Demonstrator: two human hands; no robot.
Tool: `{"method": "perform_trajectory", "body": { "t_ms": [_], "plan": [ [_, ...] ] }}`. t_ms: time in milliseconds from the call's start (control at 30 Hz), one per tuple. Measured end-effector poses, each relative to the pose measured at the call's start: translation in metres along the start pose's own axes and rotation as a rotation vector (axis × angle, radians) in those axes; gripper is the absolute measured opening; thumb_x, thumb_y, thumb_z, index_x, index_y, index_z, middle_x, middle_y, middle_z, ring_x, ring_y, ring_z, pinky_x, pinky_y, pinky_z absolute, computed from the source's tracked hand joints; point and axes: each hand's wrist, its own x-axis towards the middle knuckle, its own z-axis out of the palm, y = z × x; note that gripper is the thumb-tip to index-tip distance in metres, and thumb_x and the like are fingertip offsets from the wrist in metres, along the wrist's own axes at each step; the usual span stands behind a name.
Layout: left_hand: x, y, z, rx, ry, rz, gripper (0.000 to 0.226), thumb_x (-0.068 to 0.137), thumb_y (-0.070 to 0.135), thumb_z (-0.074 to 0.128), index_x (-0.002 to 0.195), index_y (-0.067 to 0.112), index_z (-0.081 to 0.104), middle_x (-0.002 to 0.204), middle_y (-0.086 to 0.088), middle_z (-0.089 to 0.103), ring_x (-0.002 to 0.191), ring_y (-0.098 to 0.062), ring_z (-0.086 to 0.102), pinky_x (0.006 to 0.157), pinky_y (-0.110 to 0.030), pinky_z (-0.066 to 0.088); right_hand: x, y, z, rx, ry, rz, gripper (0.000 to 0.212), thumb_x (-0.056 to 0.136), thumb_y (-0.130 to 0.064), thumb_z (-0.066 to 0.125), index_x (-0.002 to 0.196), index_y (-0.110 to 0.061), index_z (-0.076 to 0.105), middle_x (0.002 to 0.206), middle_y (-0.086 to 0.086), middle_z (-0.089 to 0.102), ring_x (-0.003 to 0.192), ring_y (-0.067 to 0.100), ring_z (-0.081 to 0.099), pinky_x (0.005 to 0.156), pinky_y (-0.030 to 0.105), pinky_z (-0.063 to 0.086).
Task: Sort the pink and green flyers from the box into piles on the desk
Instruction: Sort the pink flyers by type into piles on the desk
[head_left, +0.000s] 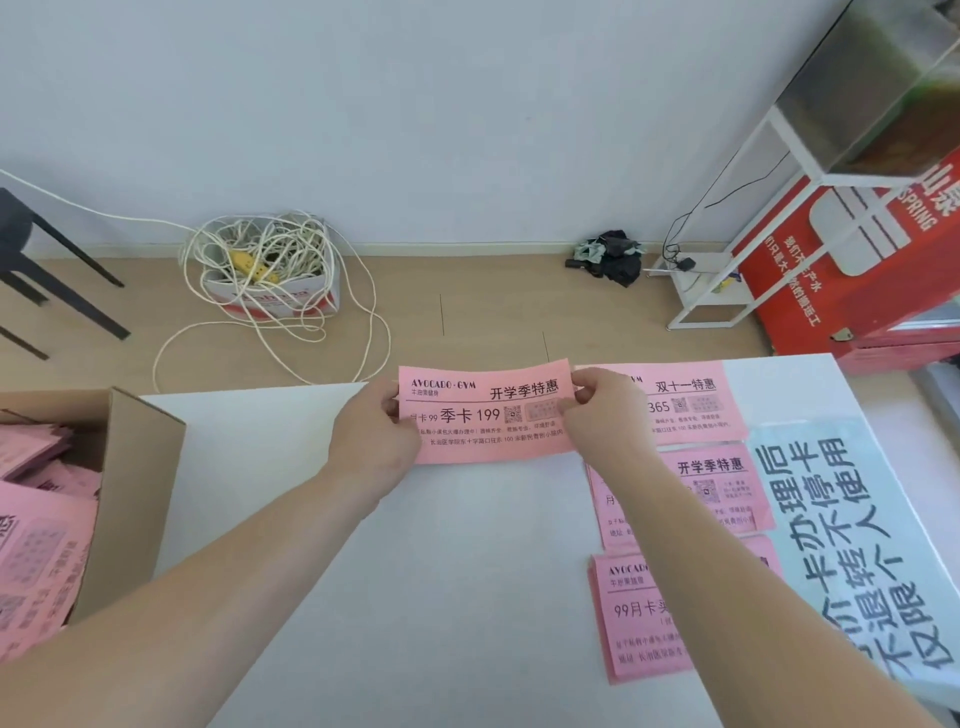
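Three pink piles (719, 491) lie on the tabletop (441, 571), yet the box (137, 467) looks full, and the left hand (376, 434) and right hand (610, 415) pinch one pink flyer (485, 418) in their grip.

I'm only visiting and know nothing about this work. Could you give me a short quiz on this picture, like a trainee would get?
1. True or false: the left hand and the right hand both pinch one pink flyer.
2. How many pink piles lie on the desk by the right arm? A two; B three; C five.
3. Fill in: the cardboard box of flyers stands at the person's ____ side.
Key: 1 true; 2 B; 3 left.
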Motion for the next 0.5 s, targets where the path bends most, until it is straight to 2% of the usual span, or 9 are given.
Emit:
{"method": "perform_trajectory", "body": {
  "t_ms": [67, 133, 233, 300, 367, 500],
  "plan": [
    [-0.006, 0.001, -0.004, 0.007, -0.009, -0.006, 0.051, 0.091, -0.007, 0.040, 0.090, 0.040, 0.059, 0.093, 0.018, 0.069, 0.091, -0.004, 0.065, 0.076, -0.022, 0.052, -0.001, 0.002, 0.002, 0.016, 0.009, -0.002, 0.023, 0.090, -0.003, 0.061, 0.106, -0.016, 0.072, 0.084, -0.005, 0.069, 0.088, 0.025, 0.066, 0.077, 0.037, 0.053],
    [-0.007, -0.002, -0.008, -0.021, -0.017, -0.025, 0.047, 0.094, -0.006, 0.042, 0.096, 0.039, 0.055, 0.094, 0.017, 0.067, 0.089, -0.002, 0.064, 0.075, -0.022, 0.050, -0.002, 0.002, 0.002, 0.090, 0.001, 0.022, 0.028, 0.091, -0.002, 0.063, 0.115, -0.015, 0.071, 0.082, -0.012, 0.062, 0.092, 0.023, 0.066, 0.082, 0.038, 0.053],
    [-0.004, -0.008, -0.012, -0.072, -0.006, -0.055, 0.023, 0.099, 0.006, 0.056, 0.113, 0.023, 0.063, 0.101, 0.002, 0.073, 0.091, -0.016, 0.071, 0.072, -0.027, 0.055, 0.000, 0.002, 0.002, 0.181, -0.012, 0.061, 0.042, 0.091, -0.006, 0.068, 0.130, -0.018, 0.066, 0.094, -0.011, 0.066, 0.098, 0.020, 0.068, 0.087, 0.035, 0.055],
    [-0.006, -0.010, -0.013, -0.049, -0.020, -0.054, 0.023, 0.099, 0.006, 0.054, 0.107, 0.020, 0.070, 0.099, -0.002, 0.075, 0.088, -0.019, 0.073, 0.064, -0.026, 0.056, -0.006, -0.002, 0.006, 0.202, -0.011, 0.049, 0.038, 0.090, -0.005, 0.065, 0.123, -0.023, 0.070, 0.096, -0.010, 0.071, 0.095, 0.018, 0.070, 0.084, 0.036, 0.057],
    [-0.010, -0.012, -0.017, -0.019, -0.009, -0.055, 0.030, 0.099, 0.003, 0.049, 0.099, 0.023, 0.071, 0.096, 0.002, 0.074, 0.084, -0.015, 0.070, 0.057, -0.023, 0.050, -0.022, -0.010, 0.013, 0.225, -0.015, 0.018, 0.038, 0.090, -0.002, 0.058, 0.116, -0.026, 0.072, 0.092, -0.012, 0.072, 0.089, 0.014, 0.071, 0.079, 0.037, 0.059],
    [-0.015, -0.021, -0.028, 0.066, -0.003, -0.051, 0.027, 0.095, 0.000, 0.047, 0.103, 0.015, 0.068, 0.095, -0.002, 0.071, 0.085, -0.027, 0.067, 0.059, -0.029, 0.050, -0.057, -0.014, 0.029, 0.271, -0.027, 0.032, 0.043, 0.090, -0.001, 0.047, 0.118, -0.028, 0.063, 0.094, -0.015, 0.067, 0.086, 0.006, 0.066, 0.065, 0.030, 0.052]
  ]
}}
